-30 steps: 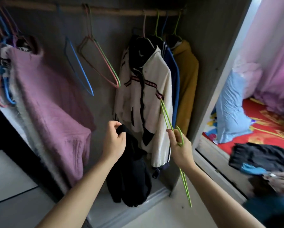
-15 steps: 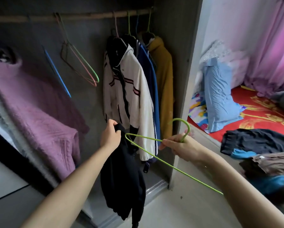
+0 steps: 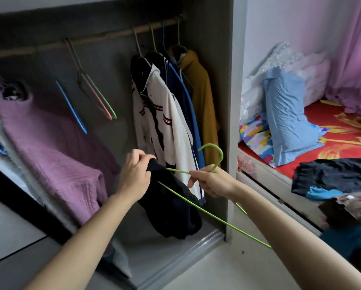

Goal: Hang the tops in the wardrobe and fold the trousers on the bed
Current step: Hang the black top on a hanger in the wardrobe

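Before the wardrobe's right end, the left hand pinches the collar of a dark top, which hangs limp, long axis downward, below and between both hands. One arm of the green hanger enters that collar. Its long axis slants down to the right, hook pointing up, and the right hand is clenched around its neck.
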`<action>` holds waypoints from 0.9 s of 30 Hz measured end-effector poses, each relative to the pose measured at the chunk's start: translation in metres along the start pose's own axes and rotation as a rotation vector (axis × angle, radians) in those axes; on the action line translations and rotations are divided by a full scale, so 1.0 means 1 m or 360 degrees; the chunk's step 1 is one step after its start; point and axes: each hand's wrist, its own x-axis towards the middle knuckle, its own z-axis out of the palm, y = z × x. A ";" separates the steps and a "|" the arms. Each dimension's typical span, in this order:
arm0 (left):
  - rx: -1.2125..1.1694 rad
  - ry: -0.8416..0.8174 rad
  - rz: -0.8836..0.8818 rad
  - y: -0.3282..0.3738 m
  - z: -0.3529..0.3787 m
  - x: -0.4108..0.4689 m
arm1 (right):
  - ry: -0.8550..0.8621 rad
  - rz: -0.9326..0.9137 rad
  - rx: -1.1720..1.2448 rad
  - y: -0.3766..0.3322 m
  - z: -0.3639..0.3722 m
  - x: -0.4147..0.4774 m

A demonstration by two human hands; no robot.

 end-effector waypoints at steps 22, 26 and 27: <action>-0.0648 0.0194 -0.0601 -0.011 -0.033 0.034 | -0.0019 -0.0070 -0.0506 -0.024 0.023 0.021; -0.0647 0.0168 -0.0769 -0.032 -0.031 0.031 | -0.0004 -0.0154 -0.0350 -0.048 0.003 0.026; -0.0694 0.0167 -0.0812 -0.036 -0.030 0.031 | -0.0032 -0.0196 -0.0398 -0.051 0.005 0.027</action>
